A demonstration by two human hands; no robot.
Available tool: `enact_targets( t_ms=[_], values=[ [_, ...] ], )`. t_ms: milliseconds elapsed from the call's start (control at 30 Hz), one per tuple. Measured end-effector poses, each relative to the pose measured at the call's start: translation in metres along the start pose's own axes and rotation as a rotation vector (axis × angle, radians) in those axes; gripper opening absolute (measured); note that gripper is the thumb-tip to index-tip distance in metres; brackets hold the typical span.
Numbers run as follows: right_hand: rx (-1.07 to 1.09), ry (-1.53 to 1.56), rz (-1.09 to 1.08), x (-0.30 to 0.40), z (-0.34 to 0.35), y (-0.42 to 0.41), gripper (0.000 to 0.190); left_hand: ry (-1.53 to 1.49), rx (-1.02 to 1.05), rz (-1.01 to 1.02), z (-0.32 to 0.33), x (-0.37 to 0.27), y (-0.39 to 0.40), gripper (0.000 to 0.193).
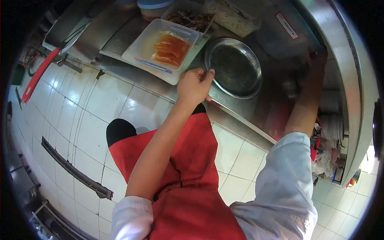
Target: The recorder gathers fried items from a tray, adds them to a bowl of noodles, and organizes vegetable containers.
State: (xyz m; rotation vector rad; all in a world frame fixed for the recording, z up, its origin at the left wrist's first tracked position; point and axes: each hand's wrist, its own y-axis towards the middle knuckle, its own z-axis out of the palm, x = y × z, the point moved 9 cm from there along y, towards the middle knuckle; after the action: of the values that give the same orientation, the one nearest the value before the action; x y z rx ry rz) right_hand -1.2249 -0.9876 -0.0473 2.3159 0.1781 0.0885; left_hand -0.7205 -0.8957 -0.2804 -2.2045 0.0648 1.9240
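Observation:
My left hand (pixel 195 86) is at the front edge of the steel counter, fingers curled, its thumb tip overlapping the near left rim of a round metal plate (pixel 234 70). Whether it grips that rim cannot be told. The plate lies flat with nothing on it. My right hand (pixel 316 55) reaches far out in shadow, under the steel ledge and beside a large plastic container (pixel 274 39) with a written label; its fingers are too dark to make out. Left of the plate, a clear plastic tub (pixel 169 45) holds orange food in clear wrapping and rests on a white board (pixel 174 78).
Behind stand tubs of dark food (pixel 192 18) and pale shreds (pixel 234 19), and a blue-lidded tub (pixel 154 9). A red-handled pan (pixel 42 75) juts out over the tiled floor at left. Stacked plates (pixel 331 127) sit below the steel ledge (pixel 354 69) at right.

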Motion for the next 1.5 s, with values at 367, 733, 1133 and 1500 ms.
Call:
enact_targets(
  t_ms=[367, 733, 1133, 1500],
  values=[
    [-0.381, 1.511, 0.775, -0.029, -0.061, -0.123, 0.037, -0.047, 0.038, -0.027, -0.001, 0.004, -0.002, 0.040],
    [-0.574, 1.583, 0.935, 0.006, -0.097, -0.237, 0.031, -0.509, 0.054, 0.046, -0.017, 0.024, -0.038, 0.039],
    [0.315, 0.926, 0.503, 0.420, 0.075, -0.114, 0.037, -0.453, -0.599, 0.104, -0.175, 0.051, 0.005, 0.025],
    [0.478, 0.423, 0.121, 0.498, 0.245, 0.070, 0.084, -0.529, -0.154, -0.062, -0.099, 0.033, 0.003, 0.025]
  ],
)
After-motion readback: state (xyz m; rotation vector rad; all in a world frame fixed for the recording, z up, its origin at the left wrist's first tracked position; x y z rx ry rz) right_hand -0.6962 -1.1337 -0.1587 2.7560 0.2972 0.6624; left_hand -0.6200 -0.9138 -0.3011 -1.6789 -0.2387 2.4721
